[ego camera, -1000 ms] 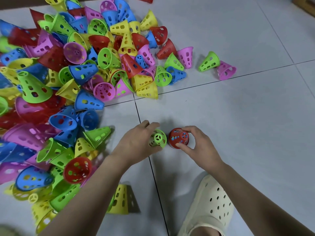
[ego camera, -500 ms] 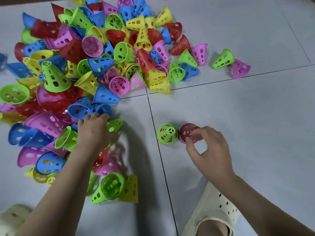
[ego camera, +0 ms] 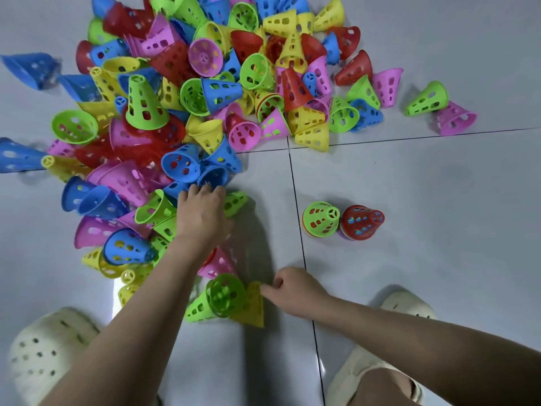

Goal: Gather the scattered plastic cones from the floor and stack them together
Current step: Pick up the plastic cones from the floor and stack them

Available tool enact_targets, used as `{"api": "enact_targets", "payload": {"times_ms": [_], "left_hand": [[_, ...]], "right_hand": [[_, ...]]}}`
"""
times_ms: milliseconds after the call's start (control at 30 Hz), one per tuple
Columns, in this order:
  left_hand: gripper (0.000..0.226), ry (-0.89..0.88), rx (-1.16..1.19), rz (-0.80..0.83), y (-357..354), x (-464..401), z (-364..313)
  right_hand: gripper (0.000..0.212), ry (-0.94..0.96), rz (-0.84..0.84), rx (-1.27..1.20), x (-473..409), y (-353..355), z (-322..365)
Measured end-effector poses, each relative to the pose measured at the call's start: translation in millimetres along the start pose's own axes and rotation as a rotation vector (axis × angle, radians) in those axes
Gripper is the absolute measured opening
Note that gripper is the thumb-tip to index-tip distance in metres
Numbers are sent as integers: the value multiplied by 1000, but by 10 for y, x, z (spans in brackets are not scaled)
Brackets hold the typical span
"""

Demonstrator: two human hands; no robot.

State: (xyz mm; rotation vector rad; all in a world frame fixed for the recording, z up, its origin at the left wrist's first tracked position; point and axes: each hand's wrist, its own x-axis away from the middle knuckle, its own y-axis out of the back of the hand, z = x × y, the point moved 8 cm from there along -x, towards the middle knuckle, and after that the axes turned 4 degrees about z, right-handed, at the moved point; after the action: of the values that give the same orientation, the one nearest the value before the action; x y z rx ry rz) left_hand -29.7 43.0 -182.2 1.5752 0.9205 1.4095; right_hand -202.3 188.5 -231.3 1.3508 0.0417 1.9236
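A big heap of perforated plastic cones (ego camera: 205, 92) in red, blue, green, yellow and pink covers the tiled floor at the upper left. Two short stacks stand upright right of centre: one topped green (ego camera: 320, 219), one topped red (ego camera: 361, 221). My left hand (ego camera: 202, 212) reaches into the heap's near edge, fingers curled over a green cone (ego camera: 234, 202) lying there. My right hand (ego camera: 292, 290) pinches the tip of a yellow cone (ego camera: 251, 306) lying near my feet, beside a green cone (ego camera: 216, 300) on its side.
My two cream clogs stand at the bottom: the left clog (ego camera: 44, 353) and the right clog (ego camera: 377, 370). A green cone (ego camera: 427, 98) and a pink cone (ego camera: 455, 118) lie apart at the upper right. Bare tile spreads right of the stacks.
My right hand left the red-topped stack and dropped down-left to the yellow cone. My left hand stays at the heap's edge. The view shifted toward the heap.
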Motion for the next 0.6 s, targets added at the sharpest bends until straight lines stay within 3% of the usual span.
{"api": "enact_targets", "payload": {"times_ms": [300, 433, 600], "left_hand": [[54, -103, 752, -22, 218, 164, -392], [47, -172, 924, -27, 319, 270, -693], [46, -263, 1033, 27, 355, 289, -1022]], "right_hand": [[51, -148, 124, -53, -51, -373, -45], [42, -170, 188, -216, -88, -501, -88], [34, -94, 127, -388, -18, -201, -141]]}}
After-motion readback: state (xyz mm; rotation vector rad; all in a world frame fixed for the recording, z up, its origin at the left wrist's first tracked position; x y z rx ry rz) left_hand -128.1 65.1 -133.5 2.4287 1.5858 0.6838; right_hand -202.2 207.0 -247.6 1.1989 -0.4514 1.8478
